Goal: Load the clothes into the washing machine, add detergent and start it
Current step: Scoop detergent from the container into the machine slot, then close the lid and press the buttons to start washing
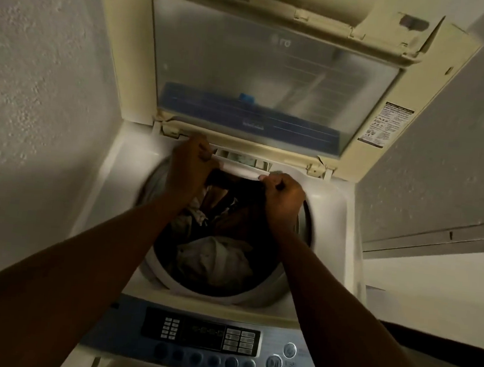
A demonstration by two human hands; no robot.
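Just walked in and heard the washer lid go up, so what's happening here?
A person is leaning over a top-loading washing machine with its lid propped open. Clothes already lie in the drum. The left hand and right hand are at the back rim, each gripping one end of the white detergent drawer, which looks partly out. The image is blurred there, and no detergent container is in view. The control panel is untouched.

I see a cream lid [277,69] with a frosted grey window, a white tub rim [168,279], dark and pale beige clothes [216,257] inside, and a blue-and-silver control panel [201,337] with black display and grey buttons.
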